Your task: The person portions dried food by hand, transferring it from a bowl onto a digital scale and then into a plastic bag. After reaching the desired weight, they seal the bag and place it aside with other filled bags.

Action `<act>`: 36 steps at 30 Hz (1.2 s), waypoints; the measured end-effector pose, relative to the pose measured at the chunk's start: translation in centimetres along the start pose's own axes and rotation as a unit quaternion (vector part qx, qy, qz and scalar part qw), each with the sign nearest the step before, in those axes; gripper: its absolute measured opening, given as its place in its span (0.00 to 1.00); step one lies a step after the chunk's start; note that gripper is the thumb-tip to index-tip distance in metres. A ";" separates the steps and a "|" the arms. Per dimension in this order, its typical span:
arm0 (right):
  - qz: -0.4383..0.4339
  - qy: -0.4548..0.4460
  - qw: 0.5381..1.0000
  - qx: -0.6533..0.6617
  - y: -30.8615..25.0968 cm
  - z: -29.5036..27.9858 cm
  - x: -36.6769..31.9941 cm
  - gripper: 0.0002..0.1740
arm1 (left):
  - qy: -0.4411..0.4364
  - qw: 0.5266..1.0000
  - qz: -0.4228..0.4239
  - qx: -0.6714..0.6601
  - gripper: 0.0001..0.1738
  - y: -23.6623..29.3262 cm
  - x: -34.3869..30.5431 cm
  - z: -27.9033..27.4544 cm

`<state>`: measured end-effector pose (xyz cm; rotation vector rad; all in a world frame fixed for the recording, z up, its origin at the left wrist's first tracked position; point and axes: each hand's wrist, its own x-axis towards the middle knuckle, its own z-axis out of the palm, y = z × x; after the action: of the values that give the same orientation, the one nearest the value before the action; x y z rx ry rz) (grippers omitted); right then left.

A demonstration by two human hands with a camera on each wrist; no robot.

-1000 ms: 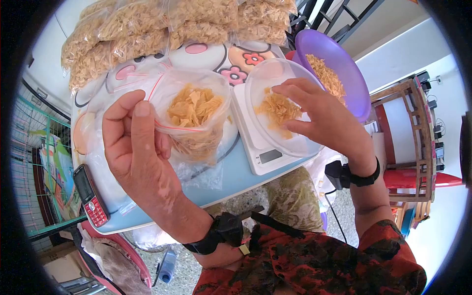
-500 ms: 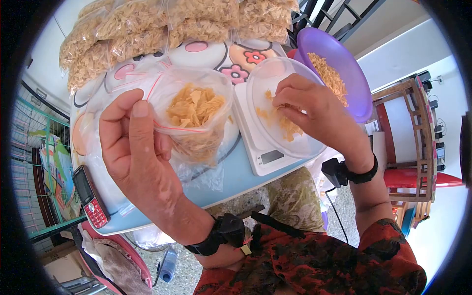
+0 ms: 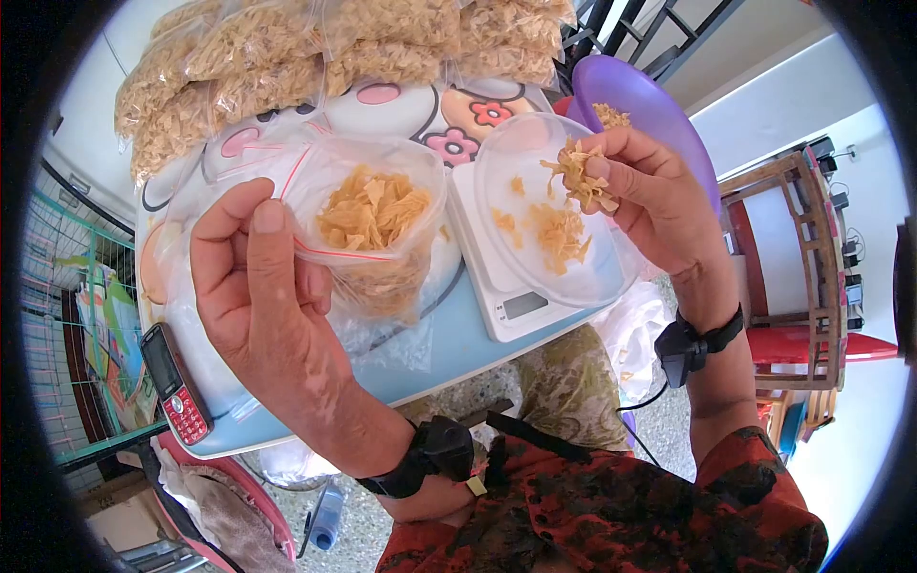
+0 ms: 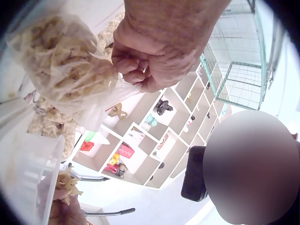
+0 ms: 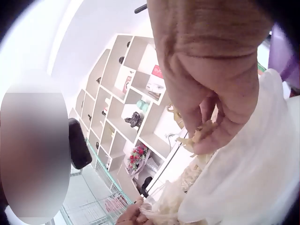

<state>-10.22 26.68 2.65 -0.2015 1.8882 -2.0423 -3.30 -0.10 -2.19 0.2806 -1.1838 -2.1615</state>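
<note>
My left hand (image 3: pixel 272 286) pinches the red-lined rim of a clear zip bag (image 3: pixel 425 177) between thumb and fingers. The bag's mouth gapes, and dried yellowish flakes (image 3: pixel 373 212) fill its inside. My right hand (image 3: pixel 659 191) holds a small bunch of the same dried flakes (image 3: pixel 581 177) in its fingertips, above the right side of a clear plastic bowl (image 3: pixel 501 196). This bowl sits on a white kitchen scale (image 3: pixel 478 272), with a small heap of flakes in it. In the right wrist view, flakes (image 5: pixel 199 138) poke out from between thumb and fingers.
Several packed bags of flakes (image 3: pixel 258 48) lie stacked along the table's back. A purple basin (image 3: pixel 688 134) with more flakes stands at the right. A red phone (image 3: pixel 179 392) lies by the left edge. Behind the table are a wire cage (image 4: pixel 239 75) and shelves (image 4: pixel 140 154).
My right hand reached down into the bowl, closed on some flakes, then rose and turned rightward with them. The bowl's heap looks smaller. My left hand stays at the bag's rim.
</note>
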 end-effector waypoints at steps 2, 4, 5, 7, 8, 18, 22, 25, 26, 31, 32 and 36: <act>0.031 0.004 0.998 0.050 0.1 -0.2 0.0 0.09 | 0.000 1.000 -0.002 -0.001 0.09 0.0 0.0 0.0; 0.048 -0.003 0.997 0.065 0.1 -0.3 0.0 0.09 | 0.001 1.000 -0.005 0.001 0.09 0.1 0.0 0.1; 0.057 -0.007 0.996 0.073 0.2 -0.4 0.0 0.09 | -0.001 1.000 -0.004 0.000 0.09 0.1 0.0 0.0; 0.052 0.003 0.998 0.045 0.3 -0.2 0.0 0.09 | -0.005 1.000 -0.003 -0.003 0.09 -0.2 0.1 -0.2; 0.049 0.007 0.998 0.031 0.3 0.0 0.0 0.09 | -0.004 1.000 -0.004 -0.002 0.08 -0.2 0.1 -0.2; -0.144 0.017 0.842 -0.520 1.2 1.3 0.1 0.09 | -0.001 1.000 -0.005 0.008 0.08 -0.1 0.1 0.1; -0.143 -0.023 0.838 -0.526 1.1 1.6 0.0 0.15 | -0.015 1.000 -0.006 0.002 0.08 -0.1 0.1 -0.2; -0.144 -0.030 0.828 -0.541 0.8 1.5 -0.4 0.21 | 0.000 1.000 -0.001 0.011 0.08 0.0 0.1 0.0; -0.140 -0.029 0.822 -0.552 0.7 1.5 -0.6 0.23 | 0.001 1.000 0.000 0.012 0.08 0.0 0.1 0.0; -0.071 -0.010 0.788 -0.612 0.3 2.0 -1.0 0.28 | 0.001 1.000 -0.004 0.010 0.08 0.0 0.1 0.0; -0.065 -0.007 0.785 -0.616 0.5 2.2 -0.9 0.29 | -0.003 1.000 -0.007 0.009 0.09 0.0 0.0 -0.1; -0.184 -0.010 0.750 -0.635 1.8 2.6 0.0 0.29 | -0.001 1.000 -0.008 0.009 0.09 0.2 0.0 0.1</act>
<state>-9.06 24.12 1.14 -0.9486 3.0402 -0.4815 -3.24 -0.15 -1.97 0.2977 -1.2056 -2.1666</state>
